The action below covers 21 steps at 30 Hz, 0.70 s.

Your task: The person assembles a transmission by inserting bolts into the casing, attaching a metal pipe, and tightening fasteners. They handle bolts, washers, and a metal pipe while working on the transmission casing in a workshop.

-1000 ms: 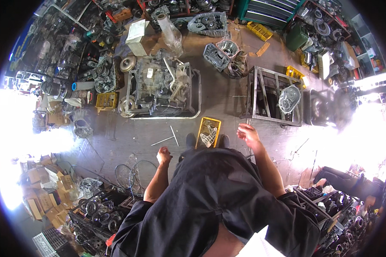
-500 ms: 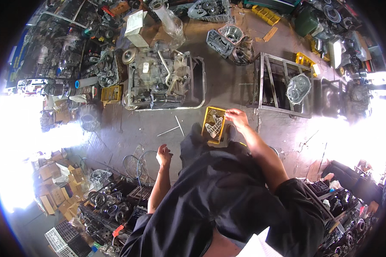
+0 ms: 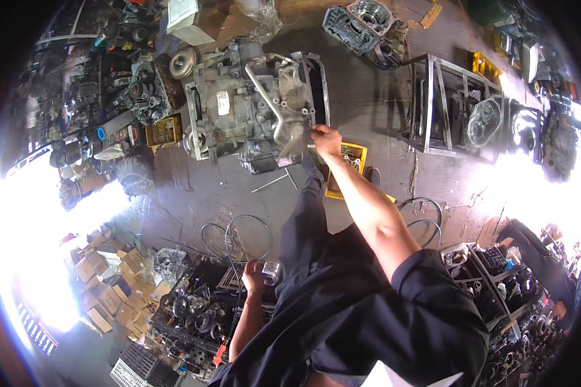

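My right hand (image 3: pixel 327 140) reaches forward to the right side of a gearbox (image 3: pixel 239 106). Its fingers are pinched together at the gearbox edge, and anything in them is too small to make out. Along the gearbox top bends a pale metal pipe (image 3: pixel 263 87). Beneath my right forearm is a yellow bin (image 3: pixel 363 158) with metal parts inside, partly covered by the arm. My left hand (image 3: pixel 253 277) is low at my left side, against a small round silvery container (image 3: pixel 272 272). Whether it grips that container is unclear.
A metal frame (image 3: pixel 429 106) stands to the right, a pale housing (image 3: pixel 484 122) leaning on it. An opened gearbox case (image 3: pixel 358 29) lies beyond. A T-shaped rod (image 3: pixel 274 180) and looped cable (image 3: pixel 248 235) are on the floor. Parts racks (image 3: pixel 200 316) and cardboard boxes (image 3: pixel 113 290) are nearby.
My right hand has left the yellow bin's rim and moved forward to the gearbox. My left hand has dropped back beside the silvery container. The view has shifted, bringing the gearbox nearer.
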Motion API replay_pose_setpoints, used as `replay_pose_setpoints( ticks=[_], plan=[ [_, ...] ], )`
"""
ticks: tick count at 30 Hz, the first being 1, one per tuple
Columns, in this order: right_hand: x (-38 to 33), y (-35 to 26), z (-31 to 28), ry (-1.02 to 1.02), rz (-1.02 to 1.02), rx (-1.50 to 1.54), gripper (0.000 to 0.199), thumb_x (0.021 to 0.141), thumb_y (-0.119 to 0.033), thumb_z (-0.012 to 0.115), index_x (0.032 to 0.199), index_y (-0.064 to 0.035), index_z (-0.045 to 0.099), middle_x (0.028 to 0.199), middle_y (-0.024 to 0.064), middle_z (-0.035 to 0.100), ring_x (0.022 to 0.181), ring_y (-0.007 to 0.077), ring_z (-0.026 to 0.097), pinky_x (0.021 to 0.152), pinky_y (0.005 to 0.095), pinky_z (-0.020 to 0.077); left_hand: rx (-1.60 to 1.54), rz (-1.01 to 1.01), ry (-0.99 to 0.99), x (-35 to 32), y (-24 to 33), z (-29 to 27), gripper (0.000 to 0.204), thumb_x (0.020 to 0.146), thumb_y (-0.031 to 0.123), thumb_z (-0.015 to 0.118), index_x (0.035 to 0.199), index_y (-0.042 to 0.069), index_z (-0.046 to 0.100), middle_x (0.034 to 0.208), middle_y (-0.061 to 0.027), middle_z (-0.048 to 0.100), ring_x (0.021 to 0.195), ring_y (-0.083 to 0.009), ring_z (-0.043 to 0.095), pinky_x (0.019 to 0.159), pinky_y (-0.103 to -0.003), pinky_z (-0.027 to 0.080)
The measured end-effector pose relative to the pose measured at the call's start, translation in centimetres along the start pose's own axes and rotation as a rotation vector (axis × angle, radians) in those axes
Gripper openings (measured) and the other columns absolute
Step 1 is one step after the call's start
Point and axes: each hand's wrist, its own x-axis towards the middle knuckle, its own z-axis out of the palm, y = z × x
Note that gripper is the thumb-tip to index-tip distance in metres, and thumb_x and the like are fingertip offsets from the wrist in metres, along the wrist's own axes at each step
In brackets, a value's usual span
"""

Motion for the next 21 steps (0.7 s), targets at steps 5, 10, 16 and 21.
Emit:
replay_pose_setpoints(
  ticks=[5,10,16,21],
  plan=[
    [0.7,-1.0,2.1,0.06,-0.039,-0.105,0.023,0.087,-0.02,0.075,0.105,-0.0073,0.079,0.093,0.0147,0.078,0.086,0.0227,0.077,0.079,0.0333,0.0573,-0.169,-0.058,-0.09,7.8,5.9,-3.2,0.023,0.101,0.012,0.061,0.122,0.006,0.068,0.087,-0.008,0.072,0.074,-0.017,0.068,0.067,-0.033,0.055],
    [0.3,-0.5,2.5,0.055,-0.031,-0.12,0.021,0.089,-0.018,0.073,0.107,-0.0076,0.079,0.093,0.0148,0.078,0.083,0.0217,0.076,0.077,0.0317,0.0567,-0.365,0.082,-0.172,12.1,12.5,-4.2,0.028,0.105,0.009,0.057,0.132,0.008,0.062,0.087,-0.0042,0.068,0.066,-0.0096,0.064,0.061,-0.026,0.053],
    [-0.3,-0.4,2.9,0.078,-0.137,-0.121,0.016,0.09,-0.01,0.07,0.103,-0.0038,0.077,0.093,0.017,0.076,0.084,0.0283,0.075,0.074,0.0342,0.056,-0.268,0.093,-0.222,13.5,13.4,-3.3,0.026,0.104,0.008,0.057,0.129,0.01,0.064,0.084,-0.0035,0.069,0.064,-0.0098,0.064,0.061,-0.027,0.053],
    [-0.8,-1.0,2.8,0.101,-0.236,-0.142,0.015,0.089,-0.009,0.071,0.102,-0.0023,0.076,0.097,0.0175,0.076,0.087,0.0306,0.075,0.074,0.0355,0.0564,-0.098,0.07,-0.253,13.8,10.2,-3.9,0.026,0.103,0.007,0.059,0.128,0.012,0.065,0.083,-0.0043,0.069,0.064,-0.011,0.064,0.061,-0.028,0.053]
  ],
)
